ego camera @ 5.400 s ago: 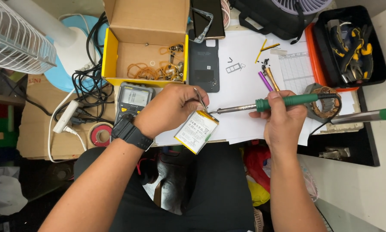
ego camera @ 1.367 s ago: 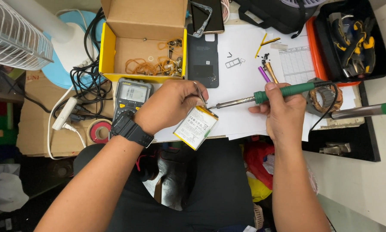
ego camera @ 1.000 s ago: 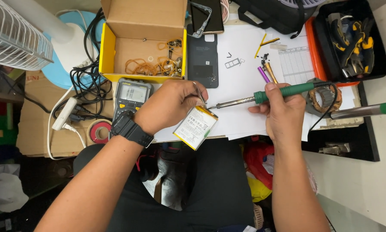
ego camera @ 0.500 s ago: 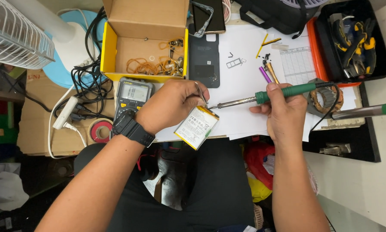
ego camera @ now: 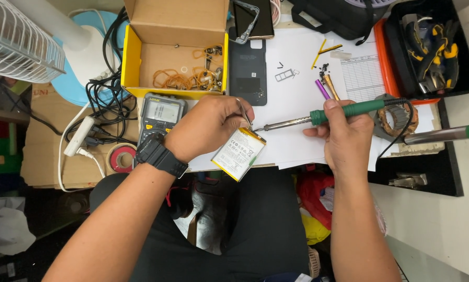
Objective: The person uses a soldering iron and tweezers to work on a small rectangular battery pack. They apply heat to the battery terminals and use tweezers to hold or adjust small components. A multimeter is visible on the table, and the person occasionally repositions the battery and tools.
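Observation:
My left hand (ego camera: 209, 126), with a black watch on the wrist, holds a thin metal pair of tweezers (ego camera: 244, 112) against the top edge of a flat white phone battery (ego camera: 238, 154) that lies at the table's front edge. My right hand (ego camera: 344, 137) grips a soldering iron (ego camera: 318, 116) by its green handle. The iron's metal tip points left and meets the battery's top corner beside the tweezers.
A yellow cardboard box (ego camera: 177, 52) with rubber bands stands behind my left hand, a multimeter (ego camera: 161, 112) beside it. A dark phone back (ego camera: 247, 70), white papers (ego camera: 297, 83), a black tool tray (ego camera: 433, 44), a second green-handled iron (ego camera: 443, 133) and a white fan (ego camera: 20, 42) surround the spot.
Almost nothing differs. Both hands stay in place with the iron tip at the battery's corner; the view shifts slightly.

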